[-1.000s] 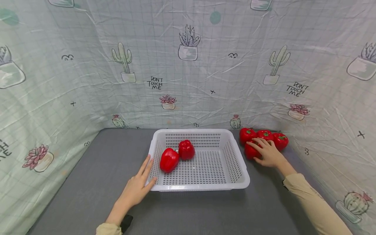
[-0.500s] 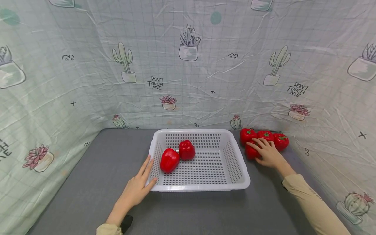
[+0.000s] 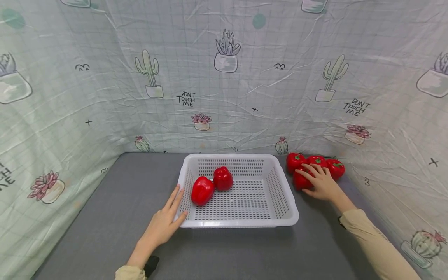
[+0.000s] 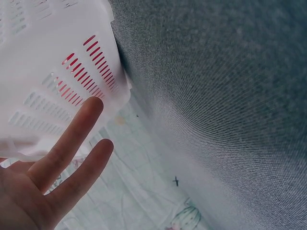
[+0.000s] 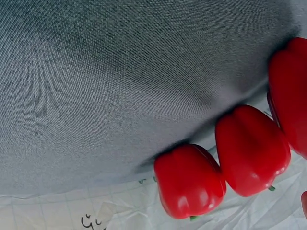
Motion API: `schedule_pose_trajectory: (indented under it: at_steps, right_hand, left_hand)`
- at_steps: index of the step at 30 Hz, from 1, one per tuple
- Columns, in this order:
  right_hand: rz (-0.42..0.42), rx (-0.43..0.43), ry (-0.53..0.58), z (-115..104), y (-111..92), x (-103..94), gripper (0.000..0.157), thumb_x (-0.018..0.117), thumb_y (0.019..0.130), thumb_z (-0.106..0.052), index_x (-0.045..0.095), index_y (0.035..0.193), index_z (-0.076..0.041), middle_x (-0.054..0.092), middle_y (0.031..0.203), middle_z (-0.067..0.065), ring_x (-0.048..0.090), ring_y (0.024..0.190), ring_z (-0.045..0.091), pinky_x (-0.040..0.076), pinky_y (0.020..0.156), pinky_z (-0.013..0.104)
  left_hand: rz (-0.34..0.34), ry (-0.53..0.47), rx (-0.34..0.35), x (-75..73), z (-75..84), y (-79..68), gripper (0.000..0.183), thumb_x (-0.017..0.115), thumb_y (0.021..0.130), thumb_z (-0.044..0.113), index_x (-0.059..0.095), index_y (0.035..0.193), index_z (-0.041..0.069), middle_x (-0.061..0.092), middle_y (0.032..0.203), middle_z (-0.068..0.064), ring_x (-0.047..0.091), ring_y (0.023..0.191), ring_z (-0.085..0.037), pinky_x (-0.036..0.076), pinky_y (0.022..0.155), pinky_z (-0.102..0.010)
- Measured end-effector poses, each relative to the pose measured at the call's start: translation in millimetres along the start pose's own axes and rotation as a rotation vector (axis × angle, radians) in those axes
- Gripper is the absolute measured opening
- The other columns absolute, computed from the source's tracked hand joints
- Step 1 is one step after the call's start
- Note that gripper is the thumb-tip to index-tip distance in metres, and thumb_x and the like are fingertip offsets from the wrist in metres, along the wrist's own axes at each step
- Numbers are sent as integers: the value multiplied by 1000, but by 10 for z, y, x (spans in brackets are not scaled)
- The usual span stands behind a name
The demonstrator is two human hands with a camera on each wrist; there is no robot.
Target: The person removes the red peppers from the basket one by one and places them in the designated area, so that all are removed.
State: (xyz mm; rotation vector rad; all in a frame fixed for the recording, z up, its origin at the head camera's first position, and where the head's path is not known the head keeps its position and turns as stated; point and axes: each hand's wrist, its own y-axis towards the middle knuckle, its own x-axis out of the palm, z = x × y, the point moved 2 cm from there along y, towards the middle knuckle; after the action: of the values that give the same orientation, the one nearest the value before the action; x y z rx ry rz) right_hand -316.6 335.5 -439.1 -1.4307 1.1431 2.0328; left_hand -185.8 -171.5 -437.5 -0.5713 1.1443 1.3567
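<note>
My left hand (image 3: 163, 223) lies with straight, spread fingers along the left rim of a white slotted plastic basket (image 3: 241, 223). In the left wrist view, two extended fingers (image 4: 67, 143) stand against the basket's outer wall, and red shows through the slots. My right hand (image 3: 321, 184) grips a red bell pepper (image 3: 300, 181) from above, thumb on its near side and fingers over its top; the hand covers part of it. The right wrist view catches only a fingertip (image 5: 304, 203) at its edge, beside several red peppers (image 5: 252, 151).
Inside the basket, two red bell peppers (image 3: 203, 191) lie toward the left. Behind my right hand, three more peppers (image 3: 335, 168) with green stems sit against the curtain (image 3: 255, 128). The grey tabletop (image 3: 238, 252) reaches the cactus-printed curtain at the back and sides.
Both hands, the basket and the peppers keep their places; only the head view shifts very slightly.
</note>
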Motion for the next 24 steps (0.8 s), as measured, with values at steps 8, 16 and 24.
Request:
schedule_pose_trajectory:
  at_steps: [8,16,24]
  right_hand:
    - [35,-6,4,-63,29,-122,78,78,58,-31,44,127,-18,40,131,16,33,116,38,29,85,56]
    - [97,-25,29,-201,139,-296,74,78,60,-26,47,126,-16,42,130,16,35,114,35,30,86,54]
    - [151,-58,64,-412,260,-511,70,77,59,-20,50,124,-13,47,126,16,41,110,33,32,86,55]
  left_hand:
    - [-1,3,-4,-4,1,-13,67,55,85,32,25,142,15,19,150,-3,60,76,-21,51,69,-42]
    - [-1,2,1,-16,14,1,68,55,85,32,24,142,15,18,150,-2,60,75,-19,52,68,-39]
    - [-3,5,-5,-20,16,-1,68,55,84,32,24,142,15,19,150,-3,61,78,-20,52,70,-40]
